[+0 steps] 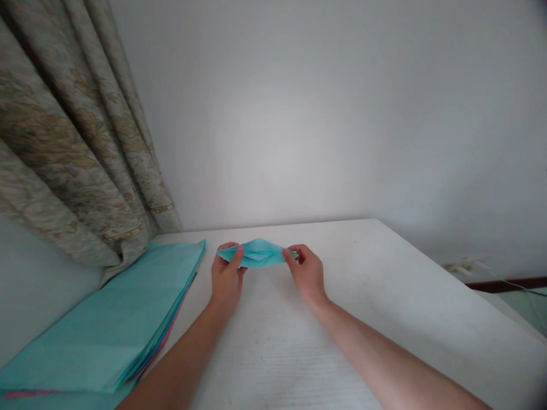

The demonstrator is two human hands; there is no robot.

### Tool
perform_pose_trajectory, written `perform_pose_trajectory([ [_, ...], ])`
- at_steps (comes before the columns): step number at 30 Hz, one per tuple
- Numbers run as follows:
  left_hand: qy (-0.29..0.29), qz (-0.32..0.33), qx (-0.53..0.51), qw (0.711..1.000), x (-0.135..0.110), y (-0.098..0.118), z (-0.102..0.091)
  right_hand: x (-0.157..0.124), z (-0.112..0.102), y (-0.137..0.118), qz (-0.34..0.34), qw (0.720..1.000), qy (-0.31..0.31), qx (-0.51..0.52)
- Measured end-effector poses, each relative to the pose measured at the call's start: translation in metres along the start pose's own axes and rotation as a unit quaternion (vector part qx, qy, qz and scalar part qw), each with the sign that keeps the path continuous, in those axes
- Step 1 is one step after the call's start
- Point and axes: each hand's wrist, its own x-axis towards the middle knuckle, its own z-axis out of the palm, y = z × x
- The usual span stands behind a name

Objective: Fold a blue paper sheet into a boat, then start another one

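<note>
A small piece of folded turquoise paper (260, 249), shaped like a paper boat, is held just above the white table. Its middle bulges apart into a slim opening, and both ends taper to points. My left hand (226, 279) pinches the left end, thumb on the near side and fingers behind. At the right end, my right hand (308, 273) grips the paper between thumb and fingers. Parts of the fingers on both hands are hidden behind the paper.
To the left lies a stack of large coloured paper sheets (102, 319), turquoise on top. A patterned curtain (81, 125) hangs over the table's back left corner. The white table (273, 341) meets a plain wall (273, 114). Beyond its right edge sits a power strip (465, 266) with cables.
</note>
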Motion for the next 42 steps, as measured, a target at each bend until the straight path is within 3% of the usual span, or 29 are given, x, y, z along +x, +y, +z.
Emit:
perform_pose_trajectory([
  [3, -0.004, 0.004, 0.085, 0.996, -0.001, -0.007, -0.004, -0.001, -0.003, -0.005, -0.114, 0.989, 0.014, -0.093],
  [6, -0.025, 0.019, 0.177, 0.984, -0.004, -0.011, -0.005, -0.003, -0.003, -0.008, -0.14, 0.983, -0.089, -0.081],
  [8, -0.055, 0.019, 0.209, 0.976, -0.006, -0.01, -0.004, -0.006, -0.001, -0.009, -0.114, 0.979, -0.161, -0.046],
  [10, -0.088, 0.006, 0.195, 0.977, -0.009, -0.008, -0.002, -0.008, 0.001, -0.01, -0.081, 0.978, -0.193, -0.027],
  [16, -0.16, -0.063, 0.067, 0.983, -0.012, -0.008, -0.003, -0.012, 0.003, -0.012, -0.029, 0.98, -0.193, -0.031],
  [21, -0.208, -0.049, 0.226, 0.95, -0.013, -0.009, -0.004, -0.012, 0.0, -0.013, -0.038, 0.975, -0.213, -0.057],
  [25, -0.189, -0.053, 0.243, 0.95, -0.015, -0.008, -0.003, -0.011, 0.001, -0.013, -0.019, 0.975, -0.212, -0.064],
  [32, -0.171, -0.145, 0.125, 0.967, -0.014, -0.006, 0.002, -0.007, 0.004, -0.003, 0.038, 0.973, -0.227, -0.012],
  [38, -0.108, -0.229, 0.074, 0.965, -0.012, 0.0, 0.005, -0.006, 0.008, 0.002, 0.157, 0.953, -0.238, 0.102],
  [42, -0.148, -0.24, 0.056, 0.958, -0.011, 0.003, 0.005, -0.004, 0.007, 0.0, 0.19, 0.939, -0.255, 0.128],
])
